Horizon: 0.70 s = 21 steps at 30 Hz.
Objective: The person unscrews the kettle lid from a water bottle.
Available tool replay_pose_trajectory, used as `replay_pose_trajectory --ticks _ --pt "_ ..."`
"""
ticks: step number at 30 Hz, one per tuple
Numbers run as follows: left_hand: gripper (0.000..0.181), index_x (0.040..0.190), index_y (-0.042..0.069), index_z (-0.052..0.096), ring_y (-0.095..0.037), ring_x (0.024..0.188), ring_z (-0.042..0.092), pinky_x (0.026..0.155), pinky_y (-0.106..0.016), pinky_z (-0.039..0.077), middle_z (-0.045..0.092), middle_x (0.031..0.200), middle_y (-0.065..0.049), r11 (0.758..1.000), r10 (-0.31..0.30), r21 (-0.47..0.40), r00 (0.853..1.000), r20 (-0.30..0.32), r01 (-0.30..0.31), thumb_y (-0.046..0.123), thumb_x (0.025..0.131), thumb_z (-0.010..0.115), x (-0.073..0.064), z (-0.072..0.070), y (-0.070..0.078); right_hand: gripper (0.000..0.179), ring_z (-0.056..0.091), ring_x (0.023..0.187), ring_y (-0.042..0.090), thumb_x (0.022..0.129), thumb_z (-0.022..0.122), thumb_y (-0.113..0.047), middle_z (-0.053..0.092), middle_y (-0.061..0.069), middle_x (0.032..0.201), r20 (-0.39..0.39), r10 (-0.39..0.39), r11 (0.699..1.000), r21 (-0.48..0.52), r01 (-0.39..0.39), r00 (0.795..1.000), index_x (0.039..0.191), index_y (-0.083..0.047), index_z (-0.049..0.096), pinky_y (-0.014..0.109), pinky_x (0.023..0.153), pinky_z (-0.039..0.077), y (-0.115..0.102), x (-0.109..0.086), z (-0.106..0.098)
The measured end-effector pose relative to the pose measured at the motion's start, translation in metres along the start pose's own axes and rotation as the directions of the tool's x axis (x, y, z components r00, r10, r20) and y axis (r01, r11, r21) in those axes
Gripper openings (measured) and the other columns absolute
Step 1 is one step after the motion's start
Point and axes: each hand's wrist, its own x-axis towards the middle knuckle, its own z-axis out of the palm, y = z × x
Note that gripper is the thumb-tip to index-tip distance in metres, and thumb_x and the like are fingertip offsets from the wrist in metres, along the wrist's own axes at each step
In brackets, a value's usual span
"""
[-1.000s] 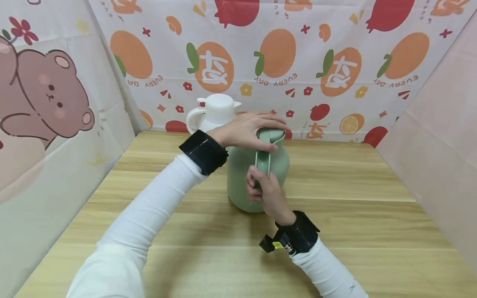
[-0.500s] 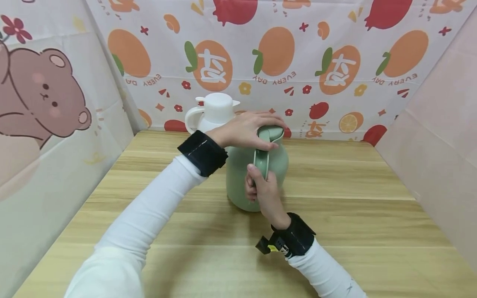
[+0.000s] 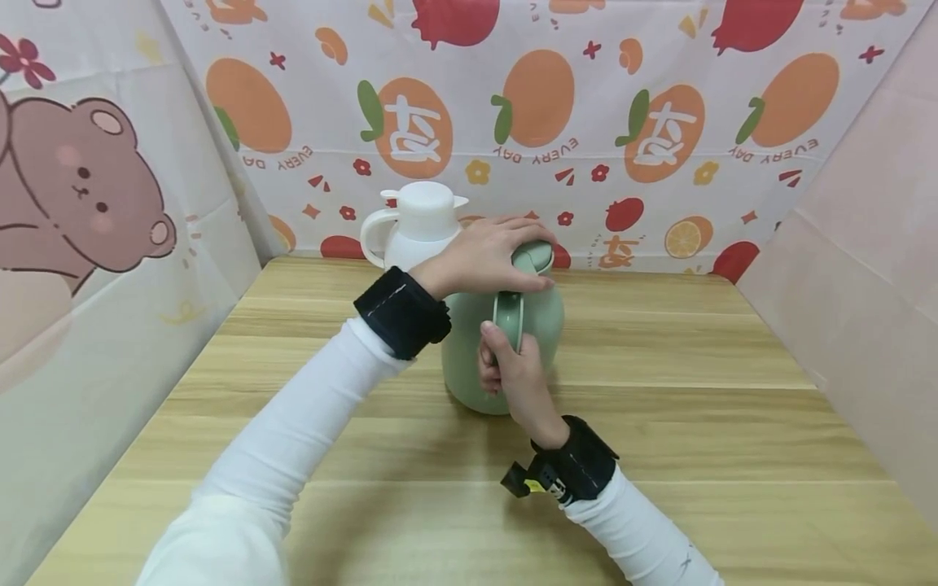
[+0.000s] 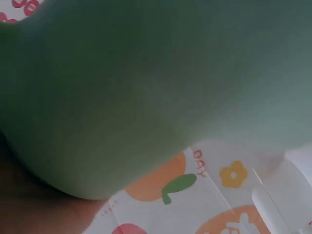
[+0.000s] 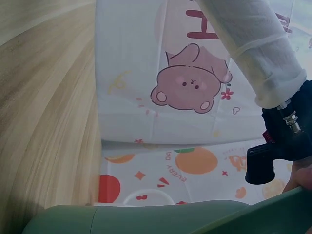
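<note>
A pale green thermos jug [image 3: 469,358] stands upright on the wooden table with its handle toward me. From above, my left hand [image 3: 487,259] grips its lid [image 3: 535,257], thumb on the near side and fingers over the far side. My right hand [image 3: 522,387] is wrapped round the handle [image 3: 509,317], thumb up along it. The jug's body [image 4: 146,92] fills most of the left wrist view, and its green side [image 5: 146,218] runs along the bottom of the right wrist view. Part of the lid is hidden beneath my left hand.
Behind and to the left of the green jug stands a white jug [image 3: 427,210] with a handle and spout, partly hidden by my left hand. A fruit-patterned cloth [image 3: 476,98] rises at the table's [image 3: 696,423] back edge, with more cloth at both sides.
The lid looks turned slightly under my left hand, whose fingers have shifted a little leftward. My right hand keeps its hold on the handle. The head view has drifted slightly.
</note>
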Motion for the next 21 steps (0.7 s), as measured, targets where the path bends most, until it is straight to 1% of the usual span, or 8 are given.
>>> replay_pose_trajectory --ticks 3,7,10,15,21 --pt "0.053 0.124 0.026 0.054 -0.021 0.128 0.032 0.092 -0.037 0.034 0.041 0.139 -0.002 0.999 -0.036 0.008 0.999 -0.003 0.036 0.052 0.078 0.06 0.0 0.0 0.004 0.043 0.025 0.038 0.02 0.093 0.049 -0.032 0.029 0.002 0.048 0.006 0.003 1.0 -0.001 -0.003 1.0 0.062 -0.004 0.037 0.026 0.039 0.025 -0.001 0.0 0.0" --pt "0.054 0.124 0.025 0.053 -0.022 0.129 0.031 0.096 -0.04 0.03 0.04 0.139 -0.003 0.996 -0.084 0.016 0.996 -0.005 0.084 0.054 0.079 0.06 0.0 0.0 0.009 0.043 0.023 0.038 0.026 0.094 0.047 -0.03 0.029 0.003 0.048 0.02 0.008 1.0 -0.011 -0.007 1.0 0.062 -0.003 0.037 0.026 0.039 0.027 -0.002 0.001 -0.001" --pt "0.055 0.124 0.024 0.052 -0.024 0.127 0.033 0.096 -0.042 0.029 0.04 0.139 -0.002 0.993 -0.117 0.024 0.993 -0.012 0.117 0.055 0.079 0.059 -0.001 0.001 0.011 0.043 0.023 0.039 0.029 0.094 0.046 -0.029 0.03 0.003 0.048 0.041 0.016 1.0 -0.02 -0.015 0.999 0.061 -0.003 0.037 0.027 0.039 0.027 -0.002 0.001 -0.002" --pt "0.058 0.125 0.023 0.052 -0.025 0.122 0.037 0.093 -0.042 0.03 0.04 0.139 -0.002 0.984 -0.17 0.036 0.985 -0.034 0.172 0.057 0.079 0.057 -0.001 0.003 0.016 0.042 0.025 0.039 0.024 0.094 0.046 -0.029 0.029 0.003 0.049 0.077 0.047 0.999 -0.025 -0.045 0.996 0.063 -0.002 0.036 0.027 0.04 0.027 -0.005 0.002 -0.006" --pt "0.063 0.13 0.023 0.05 -0.024 0.122 0.036 0.095 -0.045 0.028 0.04 0.139 -0.001 0.969 -0.237 0.062 0.97 -0.059 0.241 0.06 0.079 0.055 0.002 0.005 0.024 0.041 0.025 0.038 0.019 0.094 0.045 -0.029 0.026 0.003 0.049 0.112 0.062 0.998 -0.003 -0.062 0.992 0.065 -0.001 0.035 0.028 0.039 0.024 -0.008 0.004 -0.01"
